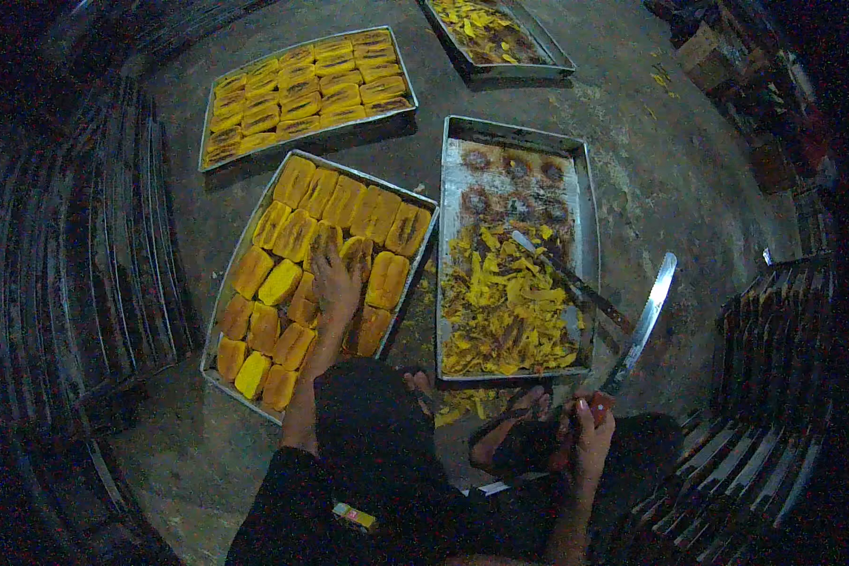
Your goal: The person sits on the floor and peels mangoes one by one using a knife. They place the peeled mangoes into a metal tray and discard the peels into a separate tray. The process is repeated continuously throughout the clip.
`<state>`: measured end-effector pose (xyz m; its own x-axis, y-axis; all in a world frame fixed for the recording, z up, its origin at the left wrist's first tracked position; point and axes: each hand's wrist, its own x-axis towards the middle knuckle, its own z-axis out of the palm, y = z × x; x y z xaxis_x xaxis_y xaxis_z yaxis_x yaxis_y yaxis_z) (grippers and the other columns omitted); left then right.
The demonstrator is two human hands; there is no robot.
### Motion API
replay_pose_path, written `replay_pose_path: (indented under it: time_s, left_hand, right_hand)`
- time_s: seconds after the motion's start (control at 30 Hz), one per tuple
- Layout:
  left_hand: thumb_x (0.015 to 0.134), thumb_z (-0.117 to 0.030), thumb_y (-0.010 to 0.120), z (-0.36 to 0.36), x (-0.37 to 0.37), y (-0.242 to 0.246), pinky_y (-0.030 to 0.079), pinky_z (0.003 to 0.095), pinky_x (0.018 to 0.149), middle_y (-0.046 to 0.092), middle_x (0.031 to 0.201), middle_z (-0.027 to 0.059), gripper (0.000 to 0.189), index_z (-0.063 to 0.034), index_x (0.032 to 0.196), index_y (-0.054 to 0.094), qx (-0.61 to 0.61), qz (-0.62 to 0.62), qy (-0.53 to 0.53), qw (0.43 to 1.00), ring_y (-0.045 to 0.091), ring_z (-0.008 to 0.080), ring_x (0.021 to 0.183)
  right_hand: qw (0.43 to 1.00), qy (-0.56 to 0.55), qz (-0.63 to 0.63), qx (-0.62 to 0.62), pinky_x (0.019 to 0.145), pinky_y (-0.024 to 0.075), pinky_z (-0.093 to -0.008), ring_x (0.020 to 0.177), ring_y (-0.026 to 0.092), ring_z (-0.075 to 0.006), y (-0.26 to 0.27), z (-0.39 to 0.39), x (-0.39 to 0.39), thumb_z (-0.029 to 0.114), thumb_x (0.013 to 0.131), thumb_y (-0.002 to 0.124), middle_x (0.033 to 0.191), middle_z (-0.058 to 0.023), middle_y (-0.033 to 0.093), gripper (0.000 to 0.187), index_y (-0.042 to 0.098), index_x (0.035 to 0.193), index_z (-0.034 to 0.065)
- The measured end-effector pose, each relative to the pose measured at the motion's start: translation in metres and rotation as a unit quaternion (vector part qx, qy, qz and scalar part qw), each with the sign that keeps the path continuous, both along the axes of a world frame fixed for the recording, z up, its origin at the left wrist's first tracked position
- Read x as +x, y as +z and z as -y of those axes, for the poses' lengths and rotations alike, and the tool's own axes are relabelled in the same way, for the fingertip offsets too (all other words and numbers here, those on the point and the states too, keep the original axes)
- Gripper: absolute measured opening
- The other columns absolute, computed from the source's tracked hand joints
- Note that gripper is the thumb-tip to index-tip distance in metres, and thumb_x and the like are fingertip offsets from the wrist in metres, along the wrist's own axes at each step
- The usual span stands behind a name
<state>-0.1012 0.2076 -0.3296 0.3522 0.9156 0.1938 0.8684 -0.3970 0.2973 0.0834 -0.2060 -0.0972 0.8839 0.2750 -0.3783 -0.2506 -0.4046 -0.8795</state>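
In a metal baking tray [216, 311] on my left lie rows of small oblong loaves [251, 272] with yellow sides and browned crusts. A couple, such as the bright yellow loaf [252, 375], show bare yellow tops. My left hand [336, 272] reaches into that tray, fingers and thumb spread over loaves near its middle; its grip is hard to make out. In my right hand [594, 424] is the red-brown handle of a serrated knife [652, 304], its blade pointing up and away. A second metal tray [587, 177] before me holds a heap of yellow and brown crust trimmings [509, 311].
Another long knife [573, 279] rests across the trimmings tray's right side. Farther off are a full tray of loaves [304, 85] and a tray with trimmings [495, 32]. Stacked metal trays [743, 460] stand at right. A small yellow box [354, 517] lies on my dark clothing.
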Motion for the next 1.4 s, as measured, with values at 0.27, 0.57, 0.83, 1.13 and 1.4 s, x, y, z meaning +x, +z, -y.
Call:
replay_pose_path:
  time_s: [0.27,0.57,0.83,1.13,1.4]
  left_hand:
    - [0.074,-0.035,0.078,-0.022,-0.007,0.017,0.035,0.0527,0.108,0.044,0.136,0.0307,0.084,0.0053,0.139,0.042,-0.120,0.065,-0.083,0.987,0.038,0.0482,0.131]
    - [0.092,-0.044,0.061,-0.031,0.021,0.222,0.053,0.0414,0.088,0.067,0.107,0.0163,0.057,-0.0009,0.128,0.053,-0.218,0.504,-0.192,0.813,0.066,0.0339,0.094]
    - [0.099,-0.054,0.042,0.060,0.066,0.407,0.050,0.0446,0.096,0.061,0.128,0.0067,0.056,-0.0122,0.136,0.052,-0.539,0.667,-0.266,0.441,0.061,0.0256,0.111]
    - [0.101,-0.050,0.040,0.170,0.091,0.401,0.056,0.0402,0.084,0.066,0.110,0.0057,0.050,-0.0113,0.127,0.057,-0.599,0.686,-0.203,0.360,0.065,0.0224,0.098]
    - [0.101,-0.049,0.038,0.169,0.099,0.360,0.055,0.0389,0.085,0.064,0.113,0.0064,0.051,-0.0102,0.129,0.056,-0.566,0.693,-0.170,0.413,0.065,0.0228,0.099]
  right_hand:
    - [0.998,0.013,0.008,0.064,0.053,0.0472,-0.0255,0.063,0.058,-0.0111,0.012,-0.001,-0.018,0.014,0.096,0.061,0.085,-0.0037,0.064,0.016,0.060,0.110,0.0063]
    - [0.969,0.169,0.177,0.039,0.079,0.0520,-0.0297,0.087,0.063,-0.0146,0.027,-0.010,-0.043,0.007,0.096,0.060,0.100,-0.0063,0.064,0.029,0.054,0.124,0.0014]
    - [0.951,0.177,0.195,0.160,0.066,0.0543,-0.0304,0.079,0.063,-0.0145,0.090,-0.023,-0.065,0.015,0.099,0.056,0.104,-0.0092,0.064,0.041,0.044,0.135,0.0011]
    - [0.938,0.189,0.256,0.139,0.064,0.0486,-0.0308,0.065,0.059,-0.0137,0.118,-0.010,-0.084,0.015,0.097,0.056,0.079,-0.0069,0.065,0.043,0.050,0.138,0.0027]
    - [0.938,0.206,0.229,0.156,0.068,0.0501,-0.0289,0.068,0.060,-0.0126,0.110,-0.005,-0.082,0.012,0.098,0.056,0.085,-0.0068,0.066,0.044,0.048,0.140,0.0024]
